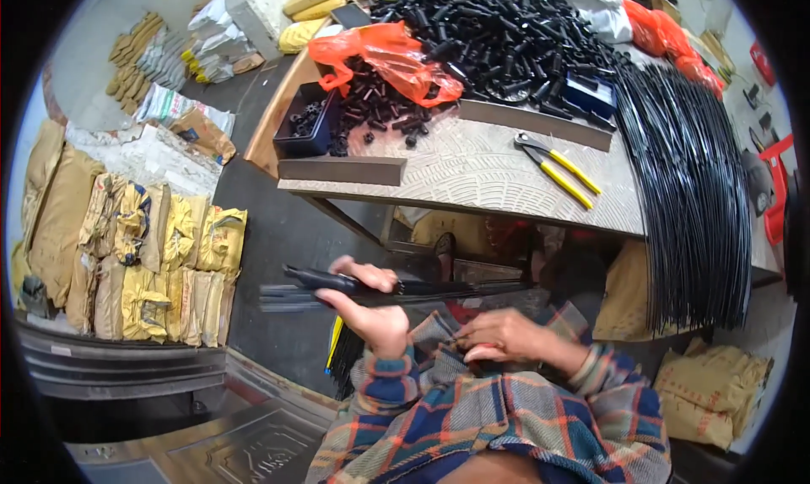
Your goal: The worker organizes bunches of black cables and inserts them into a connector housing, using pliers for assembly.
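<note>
Our left hand (378, 322) pinches the black bundle (430, 289) lying nine-to-three o'clock lengthwise, while our right hand (504, 335), toward three o'clock, has a grip we cannot tell.

A hand could pass over the front edge of the table (472, 167) onto its bare middle, right of the front strip (342, 173) and left of the pliers (564, 182). Farther back, the rear strip (536, 124) and the heap of black tubes (498, 37) bar the way, and the hanging bundle of rods (688, 180) blocks the right side. Nearer, the dark slender bunch (447, 288) in the left hand (375, 319) crosses the gap between table and shirt (456, 400)
</note>
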The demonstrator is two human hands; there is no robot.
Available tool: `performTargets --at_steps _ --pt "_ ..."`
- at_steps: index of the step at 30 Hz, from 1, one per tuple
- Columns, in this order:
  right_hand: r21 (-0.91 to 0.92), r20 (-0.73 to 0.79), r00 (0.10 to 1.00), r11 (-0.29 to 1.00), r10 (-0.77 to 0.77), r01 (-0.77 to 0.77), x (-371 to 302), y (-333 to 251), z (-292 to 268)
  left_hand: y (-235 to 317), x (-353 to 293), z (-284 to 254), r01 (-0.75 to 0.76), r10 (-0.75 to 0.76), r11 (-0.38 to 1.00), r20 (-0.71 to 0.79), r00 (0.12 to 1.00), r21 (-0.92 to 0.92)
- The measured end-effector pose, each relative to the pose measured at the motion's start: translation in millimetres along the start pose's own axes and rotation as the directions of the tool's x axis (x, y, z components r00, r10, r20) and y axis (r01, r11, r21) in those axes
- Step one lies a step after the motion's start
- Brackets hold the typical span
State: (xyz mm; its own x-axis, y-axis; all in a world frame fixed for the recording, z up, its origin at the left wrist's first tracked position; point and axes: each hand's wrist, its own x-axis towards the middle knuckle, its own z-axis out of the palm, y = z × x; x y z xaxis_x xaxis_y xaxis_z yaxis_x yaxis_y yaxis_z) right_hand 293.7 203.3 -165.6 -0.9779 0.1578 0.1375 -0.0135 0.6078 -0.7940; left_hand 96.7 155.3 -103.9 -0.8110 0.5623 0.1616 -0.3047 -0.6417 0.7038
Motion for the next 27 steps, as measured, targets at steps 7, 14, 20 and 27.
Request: performTargets --at_steps 7,14,20,27 --pt "0.313 -0.945 0.263 0.777 0.195 0.546 18 -13 -41 -77 -9 -29 0.665 -0.653 0.724 0.129 0.746 -0.183" --pt "0.244 -0.644 0.741 0.969 0.189 -0.035 21 54 -7 -35 -47 12 0.044 -0.355 0.864 0.545 0.76 0.501" --pt "0.49 -0.535 0.779 0.871 0.327 -0.029 27 44 35 -20 -37 19 -0.114 -0.25 0.836 0.558 0.791 0.537" --pt "0.517 -0.756 0.6 0.799 0.26 0.306 29 -8 -35 -26 -48 34 -0.332 -0.141 0.752 0.631 0.763 0.569"
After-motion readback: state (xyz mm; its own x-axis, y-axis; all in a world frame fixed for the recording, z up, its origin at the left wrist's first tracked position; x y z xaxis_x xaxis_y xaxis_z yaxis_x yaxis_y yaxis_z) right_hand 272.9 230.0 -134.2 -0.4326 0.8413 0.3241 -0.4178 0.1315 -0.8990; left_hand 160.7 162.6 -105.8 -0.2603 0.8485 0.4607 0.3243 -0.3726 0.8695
